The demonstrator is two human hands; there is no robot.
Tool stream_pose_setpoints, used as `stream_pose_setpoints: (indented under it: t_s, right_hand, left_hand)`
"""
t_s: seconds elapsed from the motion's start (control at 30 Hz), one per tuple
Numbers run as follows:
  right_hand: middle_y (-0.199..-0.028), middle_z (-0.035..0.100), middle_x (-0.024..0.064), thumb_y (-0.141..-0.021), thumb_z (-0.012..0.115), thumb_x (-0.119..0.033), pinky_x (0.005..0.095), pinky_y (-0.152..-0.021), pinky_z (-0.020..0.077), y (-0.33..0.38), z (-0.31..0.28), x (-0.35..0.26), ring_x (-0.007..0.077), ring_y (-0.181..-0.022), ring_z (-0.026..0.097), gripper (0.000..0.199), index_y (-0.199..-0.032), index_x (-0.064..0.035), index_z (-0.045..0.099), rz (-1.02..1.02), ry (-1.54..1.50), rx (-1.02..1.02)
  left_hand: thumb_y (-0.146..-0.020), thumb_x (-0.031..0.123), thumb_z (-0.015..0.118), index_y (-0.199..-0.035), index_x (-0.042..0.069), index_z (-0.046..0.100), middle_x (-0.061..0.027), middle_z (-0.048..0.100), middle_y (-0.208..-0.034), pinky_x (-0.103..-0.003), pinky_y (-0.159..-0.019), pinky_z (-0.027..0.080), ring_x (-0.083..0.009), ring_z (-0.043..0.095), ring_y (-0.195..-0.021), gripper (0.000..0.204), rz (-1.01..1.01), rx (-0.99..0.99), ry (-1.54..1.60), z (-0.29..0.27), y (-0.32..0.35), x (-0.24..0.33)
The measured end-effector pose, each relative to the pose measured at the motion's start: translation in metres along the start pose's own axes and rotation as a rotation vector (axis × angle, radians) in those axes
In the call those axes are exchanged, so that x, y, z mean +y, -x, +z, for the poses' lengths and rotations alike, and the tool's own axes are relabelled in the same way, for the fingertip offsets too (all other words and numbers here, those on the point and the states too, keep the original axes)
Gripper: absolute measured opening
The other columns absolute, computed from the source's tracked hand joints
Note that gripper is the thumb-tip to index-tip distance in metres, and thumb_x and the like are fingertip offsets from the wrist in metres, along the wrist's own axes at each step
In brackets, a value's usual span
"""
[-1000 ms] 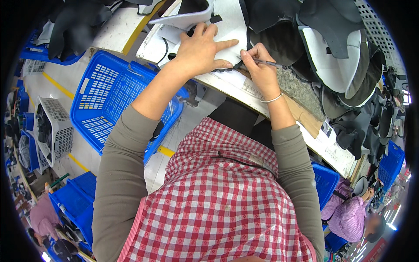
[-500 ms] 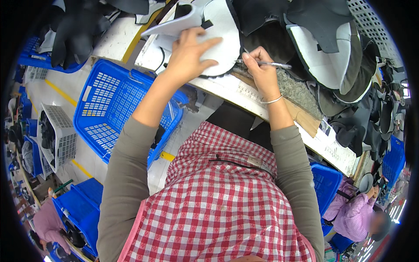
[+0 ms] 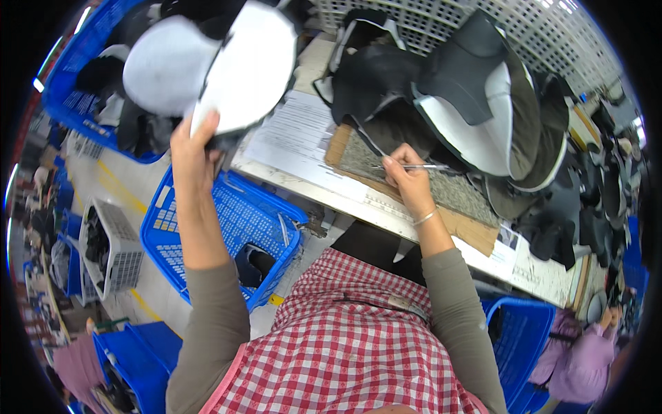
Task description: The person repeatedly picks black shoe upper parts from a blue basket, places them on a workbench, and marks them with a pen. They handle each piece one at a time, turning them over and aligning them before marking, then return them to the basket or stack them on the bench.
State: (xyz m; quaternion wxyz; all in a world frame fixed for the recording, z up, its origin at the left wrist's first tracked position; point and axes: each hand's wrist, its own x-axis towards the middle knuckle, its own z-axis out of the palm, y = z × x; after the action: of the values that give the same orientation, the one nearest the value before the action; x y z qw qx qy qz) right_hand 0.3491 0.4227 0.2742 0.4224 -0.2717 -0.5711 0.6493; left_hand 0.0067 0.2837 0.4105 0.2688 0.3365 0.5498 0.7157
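Observation:
My left hand (image 3: 194,155) is raised at the far left with its fingers closed on the lower end of a shoe upper (image 3: 252,69). That shoe upper is black-edged with a white lining, and its two halves stand spread apart, slightly blurred. My right hand (image 3: 412,183) pinches a slim silver pen (image 3: 431,166) over a grey fuzzy board (image 3: 448,196) on the bench. Just beyond it lies a heap of black uppers (image 3: 386,76), with a white-lined upper (image 3: 458,127) on the right. Printed paper sheets (image 3: 293,131) rest on the bench between my hands.
A blue basket (image 3: 103,131) full of black and white pieces stands at the far left. Another blue basket (image 3: 186,259) is on the floor below my left forearm. A white perforated crate (image 3: 441,27) borders the bench's far side. Co-workers in pink are at both sides.
My left hand has lifted the white-lined upper off the bench and carried it left, uncovering the paper sheets. The pen is still in my right hand. The view has shifted slightly.

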Motion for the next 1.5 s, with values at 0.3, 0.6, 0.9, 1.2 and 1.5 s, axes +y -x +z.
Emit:
stream_pose_setpoints:
  t_s: [0.3,0.6,0.9,1.2,1.5]
  right_hand:
    - [-0.070,0.050,-0.0042,-0.102,0.068,-0.014,0.0214,-0.051,0.0316,-0.002,0.005,0.001,0.0025,-0.056,0.039,0.023,-0.087,-0.0098,0.050,-0.013,-0.029,-0.017]
    - [-0.070,0.051,-0.0050,-0.102,0.068,-0.015,0.0208,-0.053,0.0320,-0.001,0.000,-0.002,0.0019,-0.059,0.041,0.021,-0.089,-0.0080,0.053,0.006,0.062,-0.055]
    - [-0.090,0.063,0.0081,-0.097,0.073,-0.023,0.0263,-0.068,0.0487,-0.030,0.043,-0.056,0.0136,-0.070,0.060,0.023,-0.095,-0.0009,0.066,-0.405,0.217,-0.315]
    - [-0.123,0.067,0.0202,-0.104,0.064,-0.026,0.0285,-0.080,0.0516,-0.069,0.000,-0.079,0.0128,-0.078,0.064,0.027,-0.106,0.0011,0.066,-0.474,0.237,-0.126]
    - [-0.122,0.068,0.0190,-0.104,0.062,-0.020,0.0293,-0.082,0.0518,-0.066,0.003,-0.069,0.0130,-0.079,0.065,0.022,-0.105,0.0017,0.067,-0.443,0.223,-0.088]
  left_hand:
    - [-0.093,0.068,0.063,-0.123,-0.009,0.066,-0.0223,0.071,-0.110,-0.042,-0.087,0.058,-0.0330,0.073,-0.096,0.083,0.165,-0.739,-1.073,0.205,-0.109,0.021]
    - [-0.101,0.053,0.059,-0.141,0.006,0.059,-0.0229,0.064,-0.135,-0.044,-0.108,0.048,-0.0354,0.062,-0.126,0.062,0.389,-0.854,-0.732,0.174,-0.107,-0.013]
    - [-0.102,0.031,0.061,-0.155,0.034,0.043,-0.0071,0.035,-0.166,-0.069,-0.117,0.029,-0.0317,0.038,-0.151,0.056,0.794,-0.899,-1.211,0.214,-0.102,-0.060]
    - [-0.082,0.003,0.070,-0.104,0.012,0.077,-0.0075,0.073,-0.100,-0.036,-0.084,0.054,-0.0243,0.065,-0.094,0.025,1.015,0.333,-0.527,0.064,-0.179,-0.036]
    - [-0.082,0.023,0.088,-0.126,-0.014,0.057,-0.0221,0.066,-0.117,-0.037,-0.092,0.053,-0.0303,0.067,-0.101,0.065,0.019,0.191,-0.384,-0.066,-0.260,-0.103]
